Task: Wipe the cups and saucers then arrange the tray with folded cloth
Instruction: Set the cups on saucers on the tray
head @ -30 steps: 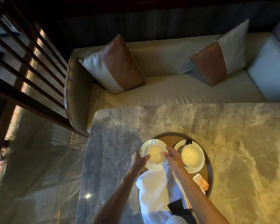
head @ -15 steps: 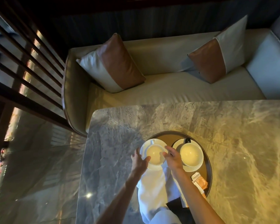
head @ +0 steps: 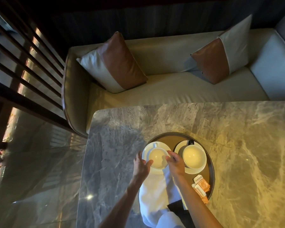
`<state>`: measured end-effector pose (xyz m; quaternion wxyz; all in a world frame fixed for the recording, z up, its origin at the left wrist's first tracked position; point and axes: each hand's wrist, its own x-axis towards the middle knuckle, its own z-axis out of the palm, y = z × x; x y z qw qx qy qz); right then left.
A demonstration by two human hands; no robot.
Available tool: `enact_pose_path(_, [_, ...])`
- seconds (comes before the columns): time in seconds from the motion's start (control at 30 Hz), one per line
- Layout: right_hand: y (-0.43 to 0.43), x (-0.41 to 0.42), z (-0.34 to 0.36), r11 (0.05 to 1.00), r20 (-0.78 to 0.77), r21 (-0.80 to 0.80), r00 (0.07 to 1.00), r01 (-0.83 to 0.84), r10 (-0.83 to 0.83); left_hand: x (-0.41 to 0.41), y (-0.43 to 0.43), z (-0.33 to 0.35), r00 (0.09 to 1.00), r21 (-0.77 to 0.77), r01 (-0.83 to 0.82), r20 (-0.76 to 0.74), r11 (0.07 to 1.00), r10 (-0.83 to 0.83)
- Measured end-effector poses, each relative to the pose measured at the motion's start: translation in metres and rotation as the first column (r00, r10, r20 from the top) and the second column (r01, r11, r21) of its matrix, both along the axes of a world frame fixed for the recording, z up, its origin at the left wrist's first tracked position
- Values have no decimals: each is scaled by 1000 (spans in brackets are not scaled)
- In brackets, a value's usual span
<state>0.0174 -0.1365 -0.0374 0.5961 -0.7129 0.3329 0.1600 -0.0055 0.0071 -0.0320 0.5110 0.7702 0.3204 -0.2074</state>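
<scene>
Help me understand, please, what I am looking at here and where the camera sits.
There is no machine: a person works with bare hands, and the one picture comes from a camera worn on their head, looking down. On a marble table stands a round tray with two white cups, each on a saucer, and orange sachets. A white cloth lies between the forearms. The left hand rests on the edge of the left saucer; the right hand curls its fingers at the rim of the left cup. The right cup is untouched. A sofa with two cushions stands beyond.
</scene>
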Motion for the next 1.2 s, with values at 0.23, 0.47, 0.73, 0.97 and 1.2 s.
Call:
enact_pose_path(0.23, [-2,-10,0,998,0,5,998,58,-58,-4,2,-1,999,11,53,-8,999,-53])
enact_pose_path(0.47, [8,-18,3,994,23,14,994,104,-104,-5,0,1,1000,13,2,-6,1000,-2])
enact_pose_path(0.73, [19,-31,3,963,10,45,964,267,-267,-8,-1,1,994,31,-101,-38,994,102])
enact_pose_path(0.97, [8,-36,2,995,-122,-50,988,90,-96,-12,-5,5,982,-10,-175,-70,985,174])
enact_pose_path(1.2, [2,-47,9,999,-147,-23,988,48,-50,-37,-15,8,976,-25,-193,-113,981,189])
